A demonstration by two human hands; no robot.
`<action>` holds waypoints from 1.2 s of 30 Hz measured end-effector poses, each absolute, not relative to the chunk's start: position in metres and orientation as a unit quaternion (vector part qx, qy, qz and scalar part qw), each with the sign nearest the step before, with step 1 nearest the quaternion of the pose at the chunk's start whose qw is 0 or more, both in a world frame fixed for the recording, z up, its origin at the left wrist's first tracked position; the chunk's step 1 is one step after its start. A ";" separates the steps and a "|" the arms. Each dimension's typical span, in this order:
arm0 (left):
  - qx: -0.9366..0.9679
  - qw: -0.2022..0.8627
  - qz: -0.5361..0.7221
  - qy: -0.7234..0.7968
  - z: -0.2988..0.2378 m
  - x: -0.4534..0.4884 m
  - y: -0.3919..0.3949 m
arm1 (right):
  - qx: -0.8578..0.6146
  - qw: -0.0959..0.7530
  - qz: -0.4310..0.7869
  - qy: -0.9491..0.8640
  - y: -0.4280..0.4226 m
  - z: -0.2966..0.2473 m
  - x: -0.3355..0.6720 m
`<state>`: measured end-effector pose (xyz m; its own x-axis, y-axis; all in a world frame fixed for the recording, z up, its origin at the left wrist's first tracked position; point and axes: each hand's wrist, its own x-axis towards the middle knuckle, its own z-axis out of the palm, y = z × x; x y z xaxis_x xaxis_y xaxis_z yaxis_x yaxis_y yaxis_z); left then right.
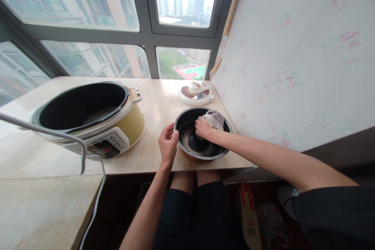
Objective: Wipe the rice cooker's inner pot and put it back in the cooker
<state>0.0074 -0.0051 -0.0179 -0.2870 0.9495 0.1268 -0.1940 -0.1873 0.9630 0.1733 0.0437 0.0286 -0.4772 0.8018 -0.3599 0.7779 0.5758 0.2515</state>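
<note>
- One round pot (196, 144), dark inside, with a pale metallic rim; it stands upright on the bench (158, 101), near the front edge and in front of my knees.
- One left hand (168, 144), mine, closed on the pot's rim at the left side, thumb near the top of the edge.
- One right hand (203, 128), mine, reaching down inside the pot, fingers bunched on a cloth; the fingertips are partly hidden.
- One greyish cloth (215, 119), crumpled, under and beside my right hand, against the right part of the pot's inside.
- One white lid (195, 94) with a handle and a brown, shiny top, lying on the bench just behind the pot, near the window.
- One cooker body (137, 125), yellow and white, uncovered, dark within, standing to the left of the pot and apart from it; a control panel (107, 146) with a red spot on its front.
- One grey bent tube or cable (83, 156), crossing before the cooker body; one pale cord (94, 213) running down below it.
- One wall (293, 47), floral-papered, to the right.
- One paper bag (250, 218), lettered, below the bench, beside a clear plastic bag (271, 224).
</note>
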 end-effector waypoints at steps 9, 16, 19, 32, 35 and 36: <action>0.409 0.432 0.668 0.447 -0.021 0.014 -0.008 | 0.513 -0.009 -0.057 0.856 0.052 0.057 0.172; 0.425 0.381 0.669 0.476 -0.022 0.019 -0.017 | 0.547 -0.196 -0.227 0.781 0.028 0.082 0.166; 0.414 0.383 0.683 0.464 -0.022 0.023 -0.020 | 0.522 -0.194 -0.253 0.791 0.012 0.085 0.153; 0.389 0.418 0.679 0.462 -0.031 0.029 -0.022 | 0.588 -0.090 -0.003 0.804 0.047 0.087 0.122; 0.421 0.400 0.663 0.472 -0.026 0.022 -0.022 | 0.617 -0.061 0.040 0.784 0.058 0.089 0.138; 0.432 0.400 0.656 0.472 -0.024 0.020 -0.022 | 0.631 -0.053 0.047 0.773 0.061 0.089 0.146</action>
